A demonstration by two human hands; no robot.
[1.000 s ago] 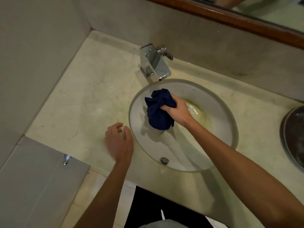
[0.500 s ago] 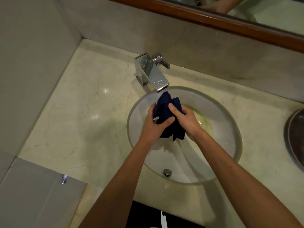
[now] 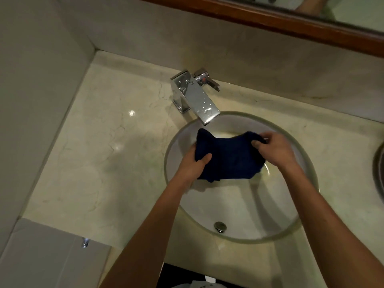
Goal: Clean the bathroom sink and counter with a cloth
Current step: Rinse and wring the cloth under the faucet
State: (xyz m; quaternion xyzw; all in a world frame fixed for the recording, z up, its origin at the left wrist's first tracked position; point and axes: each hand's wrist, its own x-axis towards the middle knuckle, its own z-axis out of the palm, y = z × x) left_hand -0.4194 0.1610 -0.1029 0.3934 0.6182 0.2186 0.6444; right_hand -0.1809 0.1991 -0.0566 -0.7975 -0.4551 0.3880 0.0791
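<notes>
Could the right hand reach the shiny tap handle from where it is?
Probably yes. The right hand grips the blue cloth over the sink, and nothing stands between it and the tap handle behind the spout. It would have to let go or carry the cloth along.

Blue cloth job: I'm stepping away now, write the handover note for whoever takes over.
Left hand grips the blue cloth at its left edge; right hand pinches its right end.
Cloth is stretched between both hands over the sink, below the faucet.
Done: cannot tell how much is wiped; droplets show on the faucet.
Left: wipe basin and counter.
</notes>
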